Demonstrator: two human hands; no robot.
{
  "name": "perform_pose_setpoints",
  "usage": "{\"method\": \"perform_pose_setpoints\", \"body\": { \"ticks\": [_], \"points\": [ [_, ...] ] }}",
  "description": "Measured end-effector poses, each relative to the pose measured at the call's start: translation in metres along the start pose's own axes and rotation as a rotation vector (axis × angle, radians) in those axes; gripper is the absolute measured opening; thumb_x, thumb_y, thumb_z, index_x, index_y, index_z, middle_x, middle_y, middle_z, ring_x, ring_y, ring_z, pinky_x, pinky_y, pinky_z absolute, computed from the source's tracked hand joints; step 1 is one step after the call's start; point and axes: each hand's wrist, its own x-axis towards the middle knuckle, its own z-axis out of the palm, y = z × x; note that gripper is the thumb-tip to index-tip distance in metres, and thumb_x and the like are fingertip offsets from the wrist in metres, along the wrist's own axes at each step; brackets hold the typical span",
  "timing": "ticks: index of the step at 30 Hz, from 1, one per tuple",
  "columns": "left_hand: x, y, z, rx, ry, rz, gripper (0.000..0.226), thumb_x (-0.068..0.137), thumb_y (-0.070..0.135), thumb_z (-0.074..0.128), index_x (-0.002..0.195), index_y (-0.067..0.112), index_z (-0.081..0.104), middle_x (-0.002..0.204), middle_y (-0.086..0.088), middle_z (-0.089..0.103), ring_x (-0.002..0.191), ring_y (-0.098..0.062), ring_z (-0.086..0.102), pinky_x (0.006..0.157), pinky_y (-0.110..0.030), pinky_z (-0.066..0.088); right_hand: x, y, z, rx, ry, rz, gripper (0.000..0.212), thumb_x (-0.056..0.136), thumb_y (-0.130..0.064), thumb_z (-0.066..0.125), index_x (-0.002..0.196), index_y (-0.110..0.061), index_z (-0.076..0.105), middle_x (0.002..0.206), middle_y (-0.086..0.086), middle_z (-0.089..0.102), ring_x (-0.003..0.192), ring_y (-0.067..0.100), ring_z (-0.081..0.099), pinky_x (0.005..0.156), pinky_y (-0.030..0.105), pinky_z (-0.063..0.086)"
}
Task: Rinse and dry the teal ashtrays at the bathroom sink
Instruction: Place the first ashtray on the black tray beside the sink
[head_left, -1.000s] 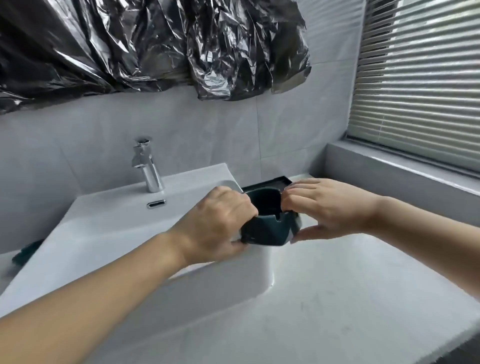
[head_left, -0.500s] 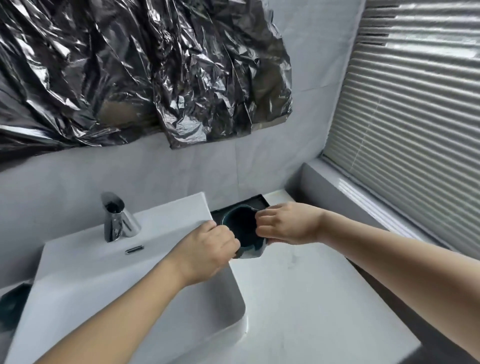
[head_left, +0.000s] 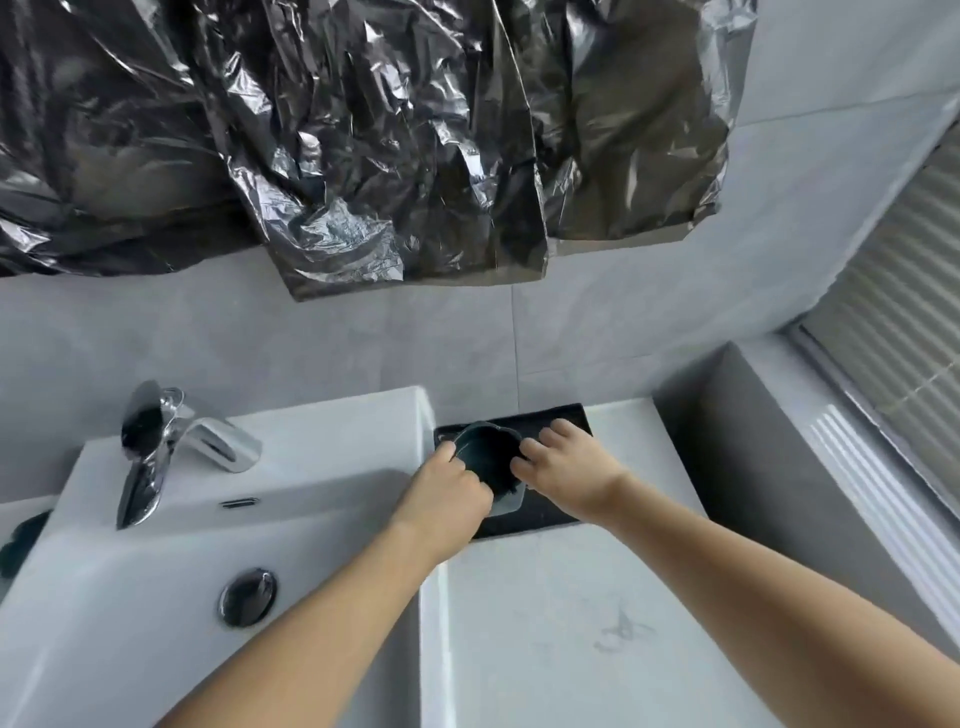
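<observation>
Both hands hold a teal ashtray (head_left: 485, 457) over a black towel (head_left: 550, 423) spread on the white counter (head_left: 571, 623), just right of the white sink (head_left: 156, 597). The left hand (head_left: 444, 499) grips its near-left rim with curled fingers; the right hand (head_left: 563, 470) holds its right side. A chrome faucet (head_left: 176, 447) stands at the sink's back, a dark drain (head_left: 248, 596) below. Crinkled silver foil (head_left: 337, 130) hangs on the grey tiled wall (head_left: 260, 338), with blinds (head_left: 898, 312) at right.
</observation>
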Motion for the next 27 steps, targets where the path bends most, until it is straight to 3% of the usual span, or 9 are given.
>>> {"method": "perform_pose_setpoints", "body": {
  "ticks": [2,6,14,20,23,27],
  "points": [
    [0.018,0.001,0.01,-0.01,-0.045,-0.043,0.025,0.088,0.003,0.047,0.095,0.017,0.067,0.095,-0.006,0.073,0.094,-0.028,0.064,0.1,-0.04,0.032,0.009,0.005,0.021,0.039,-0.094,-0.003,0.02,0.057,-0.006,0.071,0.068,-0.019,0.059,0.052,-0.003,0.047,0.043,0.02,0.043,0.051,0.028,0.027],
    [0.049,0.003,0.03,-0.071,-0.137,-0.109,0.023,0.088,0.003,0.05,0.1,0.015,0.066,0.1,-0.006,0.072,0.101,-0.028,0.061,0.107,-0.039,0.031,0.026,0.013,0.043,0.138,-0.251,0.04,0.032,0.038,-0.01,0.078,0.065,-0.019,0.063,0.046,-0.006,0.048,0.038,0.018,0.047,0.049,0.025,0.022],
    [0.08,-0.003,0.054,-0.088,-0.221,-0.153,0.025,0.092,0.005,0.048,0.106,0.016,0.066,0.105,-0.005,0.071,0.106,-0.028,0.059,0.105,-0.04,0.03,0.048,0.015,0.082,0.161,-0.289,0.008,0.037,0.037,-0.011,0.08,0.072,-0.019,0.067,0.049,-0.005,0.051,0.039,0.017,0.048,0.047,0.025,0.022],
    [0.083,-0.005,0.061,-0.077,-0.209,-0.151,0.024,0.092,0.009,0.049,0.108,0.016,0.066,0.106,-0.005,0.07,0.107,-0.028,0.057,0.105,-0.041,0.03,0.044,0.014,0.087,0.252,-0.238,0.026,0.044,0.04,-0.007,0.08,0.082,-0.015,0.068,0.058,-0.001,0.054,0.041,0.019,0.051,0.044,0.025,0.031],
    [0.083,-0.004,0.06,-0.075,-0.222,-0.159,0.025,0.093,0.012,0.05,0.113,0.016,0.064,0.112,-0.006,0.069,0.111,-0.028,0.056,0.104,-0.041,0.031,0.039,0.011,0.083,0.342,-0.293,0.071,0.051,0.068,-0.006,0.072,0.117,-0.013,0.059,0.09,0.007,0.062,0.068,0.026,0.062,0.057,0.031,0.039],
    [0.081,-0.004,0.057,-0.083,-0.222,-0.132,0.024,0.094,0.013,0.049,0.112,0.017,0.065,0.115,-0.006,0.069,0.115,-0.028,0.056,0.111,-0.042,0.027,0.033,0.007,0.075,0.419,-0.361,0.155,0.061,0.091,-0.008,0.053,0.146,-0.02,0.029,0.126,0.006,0.053,0.109,0.028,0.054,0.077,0.033,0.041]
  ]
}}
